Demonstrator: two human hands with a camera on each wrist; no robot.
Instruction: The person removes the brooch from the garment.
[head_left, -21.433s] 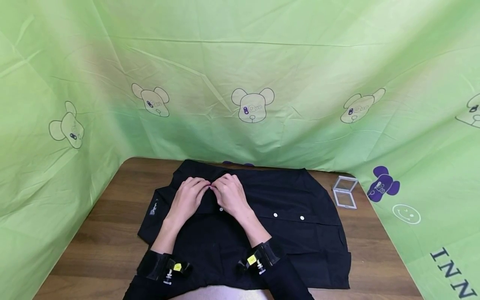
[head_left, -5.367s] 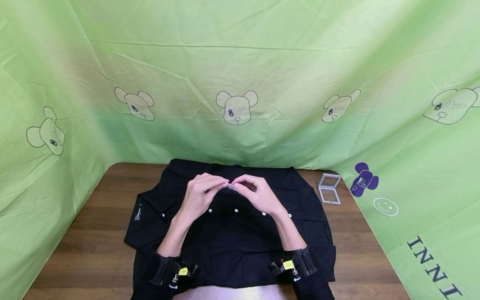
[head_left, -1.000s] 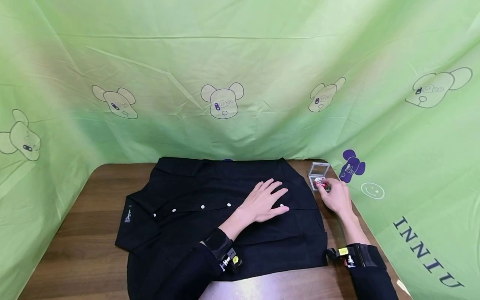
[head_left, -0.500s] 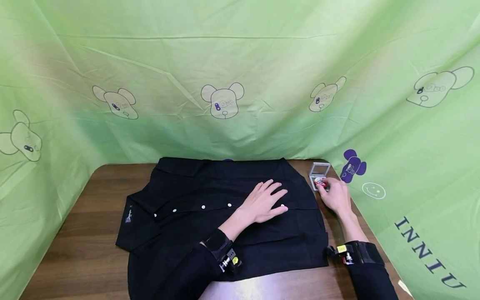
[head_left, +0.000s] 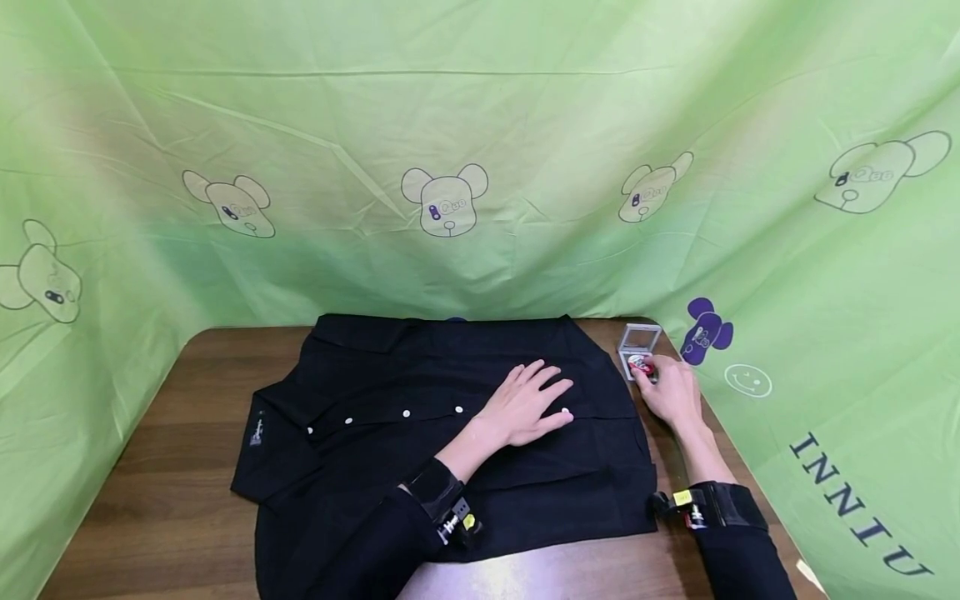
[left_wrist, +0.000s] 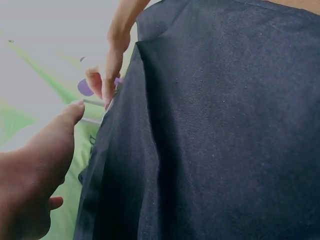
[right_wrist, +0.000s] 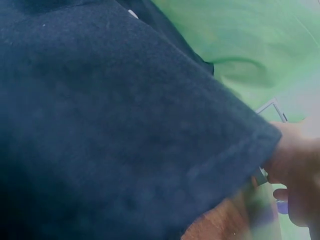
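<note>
A black button-front shirt (head_left: 360, 367) lies spread on the table, its collar (head_left: 281, 446) to the left and a row of white buttons along its front. On the shirt's lower front rests my left hand (head_left: 522, 406), palm down with fingers spread; its thumb overlaps a button. My right hand (head_left: 673, 392) is at the table's right side, thumb and fingertips pinching a small round red-and-white badge-like piece (head_left: 641, 365) in the open clear case (head_left: 624, 367). The right wrist view shows that hand (right_wrist: 295, 165) partly hidden behind shirt cloth.
The clear case's raised lid (head_left: 640, 337) stands at the back right of the wooden table (head_left: 150, 467). A green printed curtain (head_left: 337, 250) hangs close behind and along both sides of the table.
Earlier both hands worked at the shirt's front, then held a small shiny piece above it. Since then the right hand moved to the case and the left flattened on the shirt. The last second shows hardly any motion.
</note>
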